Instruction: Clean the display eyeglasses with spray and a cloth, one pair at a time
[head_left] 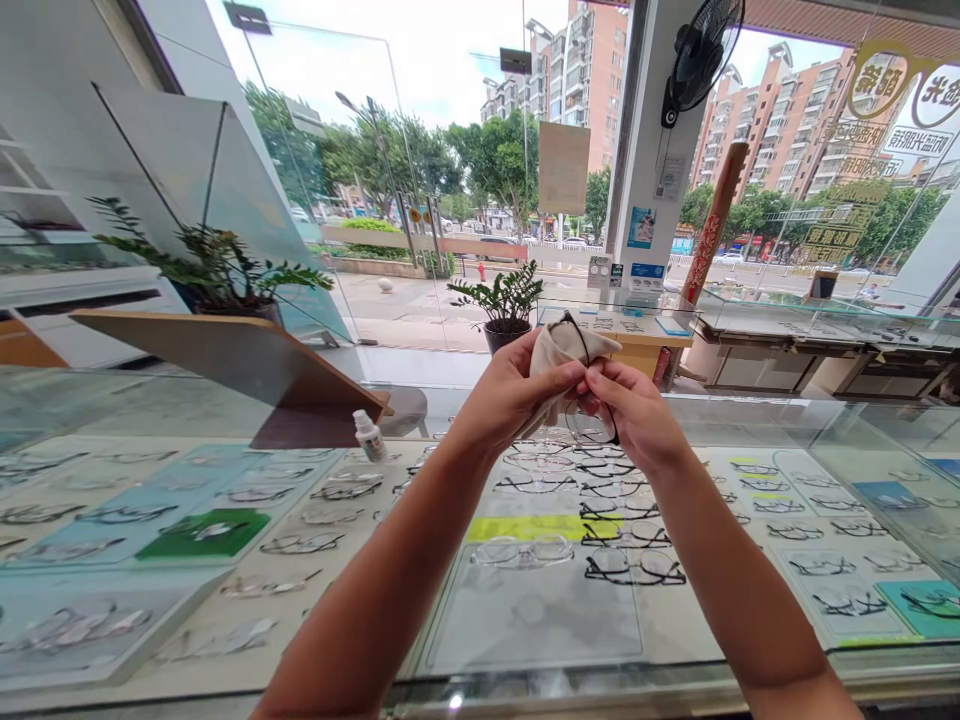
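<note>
Both my hands meet in front of me, above the glass display counter (555, 630). A pale beige cloth (559, 345) is bunched in my left hand (517, 385), wrapped round part of a pair of eyeglasses (592, 425). One dark-rimmed part of the glasses shows at the top of the cloth, and a lens hangs below the fingers. My right hand (634, 405) pinches the frame near its middle, its fingers closed beside the left thumb. A small white bottle (368, 436) stands on the counter left of my hands.
Rows of eyeglass frames (634, 568) lie beneath the counter glass. A slanted wooden board (240, 350) stands at the left. Potted plants (506, 300) sit beyond the counter, before tall glass doors. Another display case (780, 325) stands at the far right.
</note>
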